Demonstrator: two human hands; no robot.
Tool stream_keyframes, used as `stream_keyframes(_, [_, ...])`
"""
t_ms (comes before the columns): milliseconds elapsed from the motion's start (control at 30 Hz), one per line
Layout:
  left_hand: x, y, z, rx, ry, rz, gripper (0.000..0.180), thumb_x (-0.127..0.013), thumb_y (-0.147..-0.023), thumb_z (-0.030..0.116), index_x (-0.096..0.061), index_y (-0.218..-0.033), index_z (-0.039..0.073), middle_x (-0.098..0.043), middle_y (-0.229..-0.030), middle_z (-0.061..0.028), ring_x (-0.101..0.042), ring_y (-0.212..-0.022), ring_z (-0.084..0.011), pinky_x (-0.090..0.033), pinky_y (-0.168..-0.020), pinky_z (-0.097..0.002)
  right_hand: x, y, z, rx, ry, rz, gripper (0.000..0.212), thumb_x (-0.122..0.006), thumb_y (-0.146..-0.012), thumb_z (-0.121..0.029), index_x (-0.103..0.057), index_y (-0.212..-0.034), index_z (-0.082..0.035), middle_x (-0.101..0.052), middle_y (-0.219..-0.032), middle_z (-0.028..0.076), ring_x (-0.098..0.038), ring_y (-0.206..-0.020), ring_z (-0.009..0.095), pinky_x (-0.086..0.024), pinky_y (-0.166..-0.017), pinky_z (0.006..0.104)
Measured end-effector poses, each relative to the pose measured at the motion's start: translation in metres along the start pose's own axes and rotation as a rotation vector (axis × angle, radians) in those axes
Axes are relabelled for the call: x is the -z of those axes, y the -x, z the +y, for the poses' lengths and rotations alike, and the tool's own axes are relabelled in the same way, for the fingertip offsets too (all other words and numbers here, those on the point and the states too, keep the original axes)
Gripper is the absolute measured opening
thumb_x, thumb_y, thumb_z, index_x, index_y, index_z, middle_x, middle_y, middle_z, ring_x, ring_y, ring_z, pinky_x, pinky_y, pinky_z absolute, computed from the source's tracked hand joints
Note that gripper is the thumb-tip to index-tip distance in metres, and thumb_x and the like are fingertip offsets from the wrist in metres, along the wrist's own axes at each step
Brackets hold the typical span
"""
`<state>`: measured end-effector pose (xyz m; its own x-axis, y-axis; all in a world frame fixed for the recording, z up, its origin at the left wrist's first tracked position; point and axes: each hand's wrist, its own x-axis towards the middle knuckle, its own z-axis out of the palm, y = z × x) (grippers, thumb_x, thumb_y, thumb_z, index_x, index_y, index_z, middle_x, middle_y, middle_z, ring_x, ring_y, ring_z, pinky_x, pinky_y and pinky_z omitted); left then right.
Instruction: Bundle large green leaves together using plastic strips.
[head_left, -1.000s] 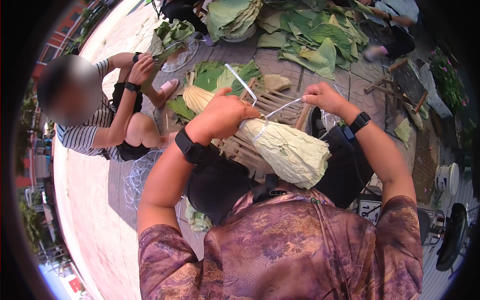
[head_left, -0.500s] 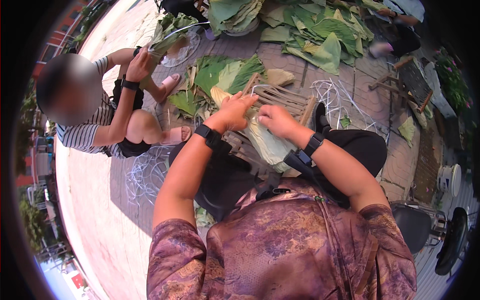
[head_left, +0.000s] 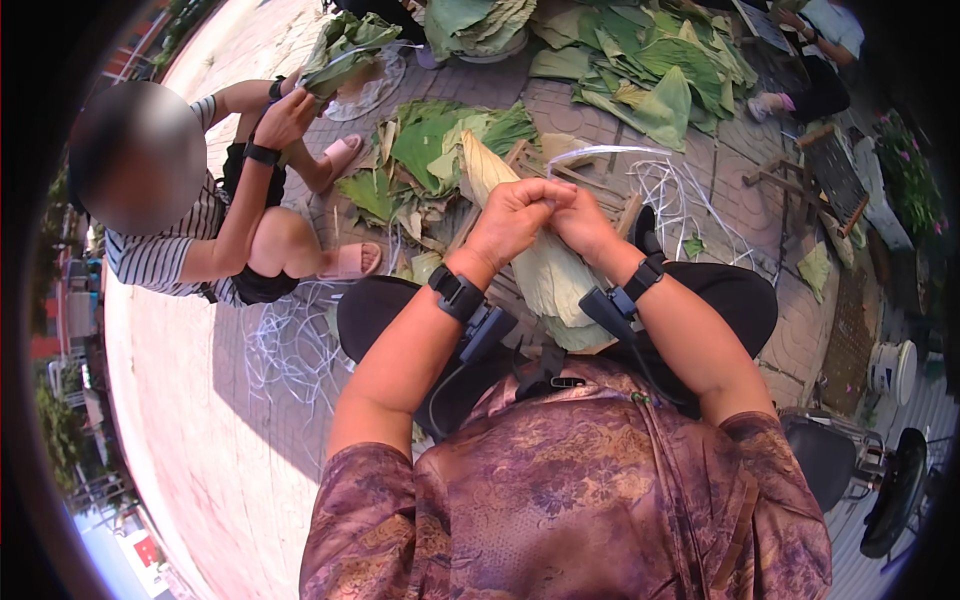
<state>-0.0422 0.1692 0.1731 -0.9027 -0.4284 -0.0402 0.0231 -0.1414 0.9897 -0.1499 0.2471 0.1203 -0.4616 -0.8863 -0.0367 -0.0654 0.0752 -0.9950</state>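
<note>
A folded bundle of pale green, dried-looking leaves (head_left: 548, 285) lies lengthwise before me over a slatted wooden stool (head_left: 625, 212). Its pointed far end rises beyond my hands. My left hand (head_left: 513, 218) and my right hand (head_left: 583, 217) meet above the middle of the bundle, both closed with fingertips together. A white plastic strip (head_left: 610, 150) comes out from between them and arcs off to the right; both appear to pinch it, though the gripped part is hidden.
More leaves (head_left: 425, 150) are heaped beyond the stool, with a larger pile (head_left: 650, 70) farther back. White strips (head_left: 680, 195) lie loose at right, and a tangle (head_left: 290, 345) at left. A seated person (head_left: 190, 230) handles leaves at left. A wooden chair (head_left: 835, 175) stands right.
My hands have come together from apart, and my left hand has gone from spread fingers to closed. The white strip now arcs up to the right, and the bundle's far end stands more exposed.
</note>
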Motion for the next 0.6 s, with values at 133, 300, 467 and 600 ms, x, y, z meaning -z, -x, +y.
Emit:
stream_keyframes(133, [0.009, 0.001, -0.007, -0.290, -0.435, 0.171, 0.022, -0.050, -0.081, -0.001, -0.063, -0.099, -0.001, -0.057, -0.114, -0.0130, -0.055, -0.101, -0.0165, -0.042, -0.088, -0.0280, 0.012, 0.005, -0.017, -0.401, -0.452, -0.053, 0.014, -0.051, -0.082, -0.013, -0.056, -0.073, -0.004, -0.054, -0.064, 0.001, -0.046, -0.051, 0.008, -0.035, -0.045, 0.0228])
stream_keyframes(300, [0.009, 0.008, -0.020, -0.318, -0.725, 0.265, 0.020, -0.058, -0.075, 0.002, -0.064, -0.094, 0.002, -0.060, -0.097, -0.0127, -0.056, -0.092, -0.0247, -0.044, -0.081, -0.0320, 0.027, 0.004, -0.017, -0.492, -0.762, -0.189, 0.016, -0.046, -0.085, -0.017, -0.051, -0.073, -0.007, -0.047, -0.059, -0.001, -0.035, -0.041, 0.006, -0.025, -0.036, 0.0203])
stream_keyframes(467, [-0.006, 0.004, -0.007, -0.220, -1.060, 0.229, 0.015, -0.062, -0.073, 0.008, -0.065, -0.087, 0.005, -0.061, -0.087, -0.0110, -0.057, -0.086, -0.0255, -0.043, -0.077, -0.0331, 0.028, 0.012, 0.003, -0.493, -0.903, -0.182, 0.015, -0.047, -0.085, -0.018, -0.050, -0.074, -0.008, -0.047, -0.059, -0.001, -0.035, -0.041, 0.006, -0.025, -0.036, 0.0197])
stream_keyframes(600, [0.004, -0.004, -0.061, 0.077, -0.955, 0.149, 0.010, -0.063, -0.074, 0.013, -0.065, -0.081, 0.005, -0.061, -0.081, -0.0111, -0.057, -0.071, -0.0252, -0.044, -0.070, -0.0328, 0.023, 0.019, 0.037, -0.676, -0.701, -0.147, 0.014, -0.050, -0.085, -0.018, -0.050, -0.075, -0.009, -0.046, -0.059, -0.002, -0.035, -0.042, 0.006, -0.024, -0.035, 0.0198])
